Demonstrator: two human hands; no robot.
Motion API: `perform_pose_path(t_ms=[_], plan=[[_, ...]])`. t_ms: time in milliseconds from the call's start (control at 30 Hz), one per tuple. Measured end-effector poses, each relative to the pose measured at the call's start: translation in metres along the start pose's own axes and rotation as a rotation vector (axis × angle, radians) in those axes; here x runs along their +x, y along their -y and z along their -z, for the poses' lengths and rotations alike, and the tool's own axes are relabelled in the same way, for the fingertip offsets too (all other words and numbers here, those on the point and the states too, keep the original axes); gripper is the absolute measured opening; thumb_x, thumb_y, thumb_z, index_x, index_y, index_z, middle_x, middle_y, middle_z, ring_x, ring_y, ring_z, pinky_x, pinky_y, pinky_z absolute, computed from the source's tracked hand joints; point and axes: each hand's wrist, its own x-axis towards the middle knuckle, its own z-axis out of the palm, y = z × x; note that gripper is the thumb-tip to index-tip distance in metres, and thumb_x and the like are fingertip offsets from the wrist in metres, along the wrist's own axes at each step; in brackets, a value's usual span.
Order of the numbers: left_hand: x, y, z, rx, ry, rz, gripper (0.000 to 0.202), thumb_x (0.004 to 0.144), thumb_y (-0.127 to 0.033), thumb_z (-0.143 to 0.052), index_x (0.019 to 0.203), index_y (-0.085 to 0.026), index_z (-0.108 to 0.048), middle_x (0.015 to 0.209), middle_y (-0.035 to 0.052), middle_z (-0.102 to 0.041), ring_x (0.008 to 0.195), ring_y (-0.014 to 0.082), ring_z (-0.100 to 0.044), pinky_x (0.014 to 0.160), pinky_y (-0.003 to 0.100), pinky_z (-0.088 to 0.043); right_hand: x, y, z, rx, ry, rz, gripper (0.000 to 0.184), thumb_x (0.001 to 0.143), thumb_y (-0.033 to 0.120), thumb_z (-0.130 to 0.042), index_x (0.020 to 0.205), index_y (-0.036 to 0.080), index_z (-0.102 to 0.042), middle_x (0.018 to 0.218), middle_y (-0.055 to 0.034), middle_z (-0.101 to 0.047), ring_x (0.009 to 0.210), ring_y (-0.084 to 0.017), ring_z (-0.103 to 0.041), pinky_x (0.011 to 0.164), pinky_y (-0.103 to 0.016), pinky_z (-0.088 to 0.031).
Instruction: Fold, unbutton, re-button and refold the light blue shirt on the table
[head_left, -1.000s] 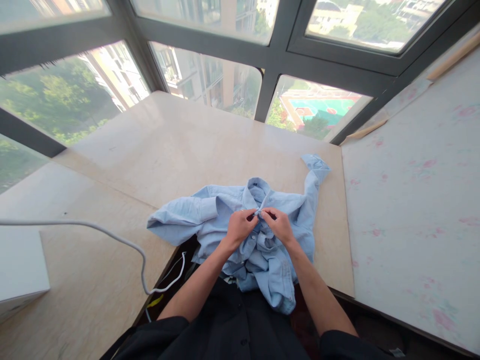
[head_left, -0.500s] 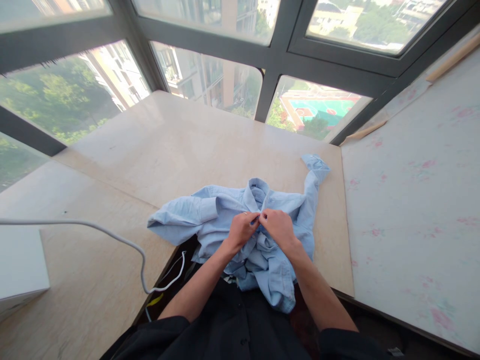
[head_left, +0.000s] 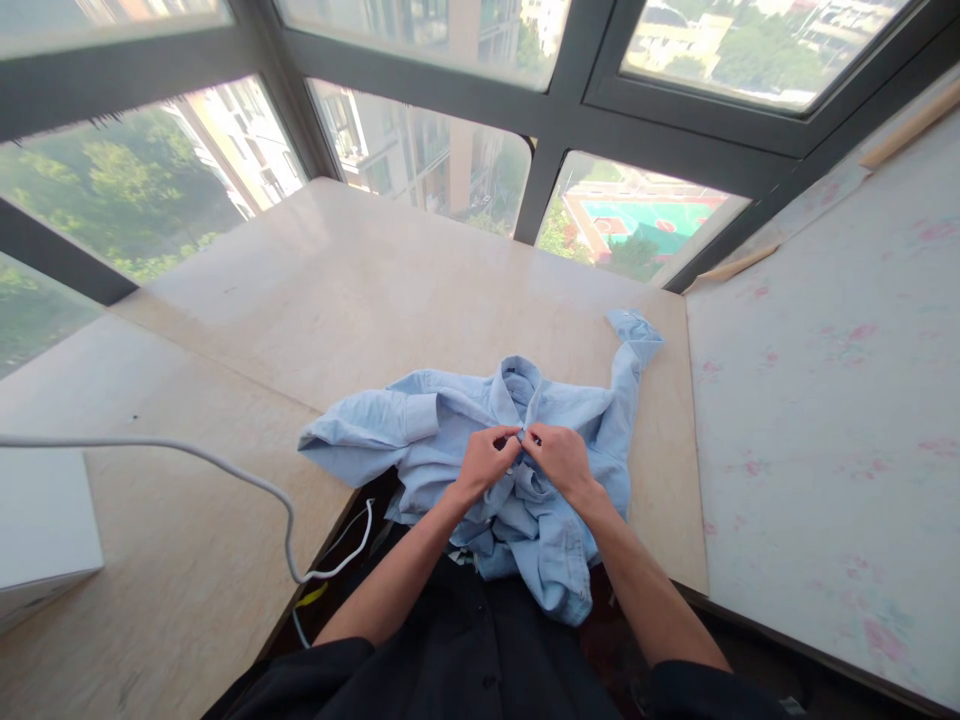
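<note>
A light blue collared shirt lies front up on the stone sill, its collar pointing away from me. One sleeve stretches out to the left and the other bends up to the right. Just below the collar, my left hand pinches the shirt's front edge between thumb and finger. My right hand pinches the opposite front edge, and its fingertips almost meet those of the left. Any button between them is too small to make out. The shirt's lower part is bunched and hangs over the sill's front edge toward me.
The pale stone sill runs back to grey-framed windows. A white cable loops across the left side, near a white box. On the right rises a wall with flowered paper. A dark gap lies below the sill edge.
Both hands stay at the shirt front below the collar; their fingers have shifted slightly, the left thumb and finger bowing further apart. The view has moved a little. The shirt lies as before.
</note>
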Motion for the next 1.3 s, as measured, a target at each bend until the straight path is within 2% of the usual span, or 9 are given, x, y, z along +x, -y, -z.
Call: perform_pose_path(t_ms=[67,167,300,400,633,833,1000,1133,1300], plan=[[0.003,0.000,-0.001,-0.095,-0.020,0.068,0.021,0.083,-0.029,-0.060,0.090,-0.018,-0.076,0.086,0.0045,-0.076,0.076,0.0176,-0.067,0.070,0.027,-0.049,-0.002,-0.001,-0.003,0.045,-0.038,0.016,0.028,0.094,0.027,-0.051,0.076,0.020,-0.071,0.078,-0.0060,-0.075,0.069,-0.016,-0.064,0.060,-0.028,-0.026],[0.009,0.001,-0.002,-0.190,-0.039,0.147,0.025,0.077,-0.038,-0.068,0.085,-0.015,-0.072,0.066,0.0008,-0.068,0.058,0.0132,-0.056,0.056,0.024,-0.041,-0.003,-0.002,-0.007,0.091,-0.107,0.027,0.026,0.092,0.026,-0.052,0.075,0.019,-0.070,0.074,-0.0058,-0.073,0.067,-0.016,-0.062,0.061,-0.028,-0.027],[0.012,0.000,-0.003,-0.244,-0.065,0.203,0.024,0.069,-0.032,-0.071,0.086,-0.014,-0.069,0.051,-0.0067,-0.051,0.048,0.0091,-0.042,0.050,0.022,-0.031,-0.002,-0.003,-0.012,0.121,-0.178,0.036,0.023,0.089,0.023,-0.052,0.071,0.018,-0.066,0.069,-0.0053,-0.070,0.066,-0.017,-0.061,0.061,-0.027,-0.029],[0.010,-0.004,-0.005,-0.214,-0.128,0.154,0.019,0.070,-0.028,-0.069,0.084,-0.016,-0.067,0.053,-0.0072,-0.050,0.051,0.0091,-0.043,0.052,0.022,-0.033,0.000,-0.004,-0.015,0.159,-0.193,0.040,0.023,0.087,0.022,-0.051,0.070,0.018,-0.065,0.068,-0.0054,-0.069,0.064,-0.017,-0.059,0.062,-0.027,-0.031],[0.001,-0.012,-0.011,-0.135,-0.198,0.072,0.013,0.076,-0.029,-0.064,0.084,-0.019,-0.064,0.065,-0.0036,-0.061,0.060,0.0117,-0.054,0.061,0.023,-0.041,0.001,-0.012,-0.016,0.399,-0.160,-0.032,0.022,0.085,0.026,-0.051,0.076,0.018,-0.070,0.071,-0.0034,-0.071,0.064,-0.016,-0.061,0.063,-0.025,-0.038],[-0.001,-0.016,-0.008,-0.011,-0.188,0.019,0.008,0.078,-0.024,-0.063,0.084,-0.021,-0.065,0.071,-0.0023,-0.067,0.067,0.0133,-0.061,0.069,0.024,-0.045,0.001,-0.017,-0.002,0.496,-0.013,0.026,0.025,0.087,0.028,-0.052,0.080,0.019,-0.074,0.076,-0.0018,-0.074,0.071,-0.017,-0.066,0.068,-0.024,-0.041],[0.001,-0.019,-0.006,0.035,-0.160,-0.021,0.010,0.078,-0.022,-0.064,0.087,-0.022,-0.067,0.073,-0.0015,-0.068,0.068,0.0141,-0.061,0.070,0.025,-0.046,0.005,-0.011,0.007,0.276,0.000,0.026,0.021,0.089,0.027,-0.056,0.082,0.020,-0.074,0.081,-0.0053,-0.076,0.074,-0.019,-0.068,0.066,-0.025,-0.040],[0.003,-0.022,-0.004,-0.002,-0.174,-0.019,0.004,0.077,-0.024,-0.065,0.079,-0.022,-0.068,0.072,-0.0004,-0.069,0.068,0.0153,-0.061,0.069,0.026,-0.045,0.007,-0.001,0.010,0.040,-0.026,-0.001,0.020,0.093,0.025,-0.054,0.084,0.017,-0.069,0.083,-0.0086,-0.074,0.074,-0.019,-0.067,0.062,-0.026,-0.036],[0.008,-0.029,0.000,-0.057,-0.160,0.012,0.002,0.074,-0.022,-0.065,0.073,-0.021,-0.067,0.068,-0.0009,-0.069,0.065,0.0151,-0.061,0.066,0.025,-0.045,0.008,0.003,0.011,-0.072,-0.016,0.086,0.022,0.097,0.023,-0.049,0.086,0.016,-0.067,0.087,-0.0107,-0.072,0.076,-0.019,-0.065,0.061,-0.027,-0.035]])
